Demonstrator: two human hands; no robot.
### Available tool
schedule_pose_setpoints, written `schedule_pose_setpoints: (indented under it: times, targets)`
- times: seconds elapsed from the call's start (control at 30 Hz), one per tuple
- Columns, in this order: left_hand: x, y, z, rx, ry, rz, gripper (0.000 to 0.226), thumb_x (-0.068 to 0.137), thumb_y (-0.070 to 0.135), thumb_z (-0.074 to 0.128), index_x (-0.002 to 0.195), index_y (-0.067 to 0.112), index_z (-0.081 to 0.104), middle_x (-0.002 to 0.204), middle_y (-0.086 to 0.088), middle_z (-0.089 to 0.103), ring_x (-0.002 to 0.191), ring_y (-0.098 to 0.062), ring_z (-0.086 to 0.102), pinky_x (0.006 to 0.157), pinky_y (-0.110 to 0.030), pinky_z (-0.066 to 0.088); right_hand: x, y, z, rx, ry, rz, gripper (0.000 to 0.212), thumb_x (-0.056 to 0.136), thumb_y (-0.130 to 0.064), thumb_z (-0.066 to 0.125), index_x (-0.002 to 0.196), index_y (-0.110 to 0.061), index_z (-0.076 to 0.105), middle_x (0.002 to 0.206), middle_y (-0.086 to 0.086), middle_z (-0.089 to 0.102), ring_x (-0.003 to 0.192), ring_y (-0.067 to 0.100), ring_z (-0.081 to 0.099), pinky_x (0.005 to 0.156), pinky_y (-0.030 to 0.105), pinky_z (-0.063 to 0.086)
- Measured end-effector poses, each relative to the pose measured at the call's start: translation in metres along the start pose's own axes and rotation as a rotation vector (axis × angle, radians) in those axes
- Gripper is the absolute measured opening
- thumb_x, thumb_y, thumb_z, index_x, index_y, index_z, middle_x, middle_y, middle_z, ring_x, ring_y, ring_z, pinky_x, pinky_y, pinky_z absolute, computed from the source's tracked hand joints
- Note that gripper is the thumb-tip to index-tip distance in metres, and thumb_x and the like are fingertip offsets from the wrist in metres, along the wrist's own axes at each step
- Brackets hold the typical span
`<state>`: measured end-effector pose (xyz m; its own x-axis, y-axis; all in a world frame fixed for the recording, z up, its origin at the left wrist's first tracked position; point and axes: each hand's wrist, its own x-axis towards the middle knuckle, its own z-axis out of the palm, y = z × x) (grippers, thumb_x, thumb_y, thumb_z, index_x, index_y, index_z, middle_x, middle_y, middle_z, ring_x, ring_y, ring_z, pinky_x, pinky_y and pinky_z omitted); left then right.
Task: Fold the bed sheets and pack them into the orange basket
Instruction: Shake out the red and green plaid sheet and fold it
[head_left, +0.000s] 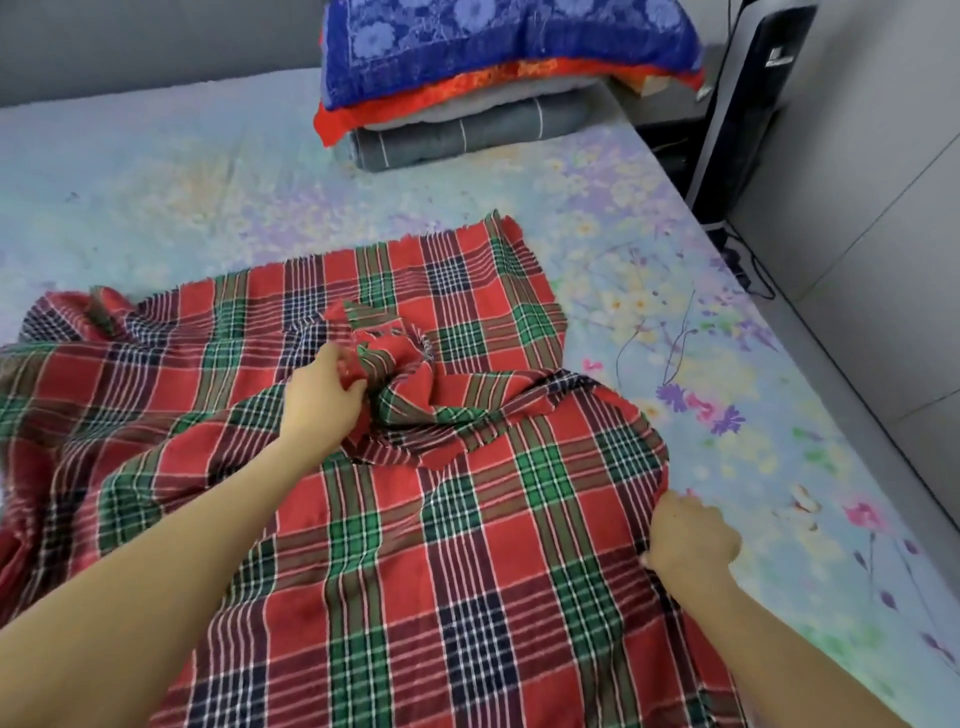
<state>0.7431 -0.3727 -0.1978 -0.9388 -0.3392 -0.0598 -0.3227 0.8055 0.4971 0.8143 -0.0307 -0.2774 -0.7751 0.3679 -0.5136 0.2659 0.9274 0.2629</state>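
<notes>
The left hand (324, 397) pinches a bunched fold of the plaid bed sheet (374, 519) near the frame's centre, and the right hand (688, 535), at lower right, grips the sheet's right edge. The red, green and navy sheet lies rumpled across the lower left and centre, on a floral-covered bed (675, 291). A stack of folded bedding (498, 78) sits at top centre, a dark tower unit (753, 104) at upper right

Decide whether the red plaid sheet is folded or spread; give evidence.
Spread and rumpled: the red plaid sheet bunches where the left hand grips it; the right hand holds its edge.
</notes>
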Motion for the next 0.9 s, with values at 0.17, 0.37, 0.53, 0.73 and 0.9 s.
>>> schedule_pose_setpoints:
  times: [0.17, 0.37, 0.53, 0.73, 0.9]
  targets:
    - [0.026, 0.084, -0.040, -0.296, -0.079, 0.187, 0.026, 0.090, 0.011, 0.061, 0.114, 0.022, 0.063, 0.090, -0.003, 0.070, 0.072, -0.011, 0.065, 0.062, -0.021, 0.051, 0.013, -0.006, -0.066, 0.035, 0.080, -0.174, 0.115, 0.070, -0.056, 0.074, 0.150, -0.023, -0.001, 0.153, 0.015, 0.018, 0.138, 0.037, 0.026, 0.107, 0.059, 0.027]
    - [0.060, 0.159, -0.049, -0.380, -0.204, 0.335, 0.035, 0.091, -0.005, 0.049, 0.109, 0.018, 0.068, 0.095, -0.008, 0.069, 0.071, -0.020, 0.072, 0.073, -0.027, 0.059, 0.064, -0.032, -0.104, 0.200, 0.055, -0.268, 0.125, 0.067, -0.062, 0.073, 0.146, -0.036, -0.021, 0.158, 0.014, -0.013, 0.144, 0.042, -0.006, 0.108, 0.066, 0.017]
    - [0.102, 0.188, -0.025, -0.326, -0.185, 0.361, 0.032, 0.081, -0.011, 0.051, 0.101, 0.006, 0.070, 0.100, -0.012, 0.071, 0.083, -0.013, 0.070, 0.087, -0.032, 0.055, 0.106, -0.042, -0.113, 0.185, 0.036, -0.218, 0.123, 0.065, -0.071, 0.068, 0.147, -0.038, -0.018, 0.158, 0.013, -0.014, 0.143, 0.044, -0.009, 0.108, 0.068, 0.010]
    - [0.165, 0.192, 0.019, 0.224, -0.026, 0.535, 0.031, 0.074, 0.006, 0.066, 0.105, 0.008, 0.068, 0.104, -0.013, 0.069, 0.102, -0.031, 0.061, 0.087, -0.034, 0.048, 0.146, -0.055, -0.111, 0.121, -0.009, -0.175, 0.133, 0.056, -0.071, 0.073, 0.146, -0.039, -0.021, 0.155, 0.017, -0.022, 0.140, 0.050, -0.012, 0.105, 0.071, 0.012]
    - [0.200, 0.181, 0.073, 0.218, 0.071, 0.356, 0.021, 0.086, 0.028, 0.067, 0.094, 0.009, 0.070, 0.104, -0.013, 0.061, 0.103, -0.032, 0.055, 0.080, -0.033, 0.041, 0.165, -0.059, -0.108, 0.098, -0.097, -0.180, 0.139, 0.052, -0.072, 0.074, 0.144, -0.039, -0.025, 0.154, 0.019, -0.024, 0.138, 0.053, -0.012, 0.103, 0.072, 0.015]
